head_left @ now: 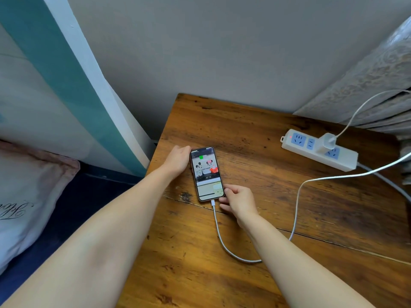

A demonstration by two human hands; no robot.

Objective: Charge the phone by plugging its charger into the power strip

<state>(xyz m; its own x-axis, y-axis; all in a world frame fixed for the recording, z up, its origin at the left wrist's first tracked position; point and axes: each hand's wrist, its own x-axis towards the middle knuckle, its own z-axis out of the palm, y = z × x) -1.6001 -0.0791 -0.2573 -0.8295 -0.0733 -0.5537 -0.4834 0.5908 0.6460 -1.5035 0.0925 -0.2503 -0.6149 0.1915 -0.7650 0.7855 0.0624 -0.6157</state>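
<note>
The phone (207, 173) lies flat on the wooden table (255, 218) with its screen lit. A white cable (224, 243) is plugged into its bottom end and loops across the table. My left hand (179, 160) rests against the phone's upper left edge. My right hand (238, 202) touches the phone's lower right corner, thumb and fingers beside the cable plug. The white charger (325, 142) sits plugged into the white power strip (320, 150) at the table's far right, whose red light is on.
A grey wall stands behind the table. A patterned curtain (367, 85) hangs at the right. A bed with a pillow (24, 196) and a teal-and-white headboard (66, 81) lies to the left. The power strip's grey cord (387, 181) runs off the right edge.
</note>
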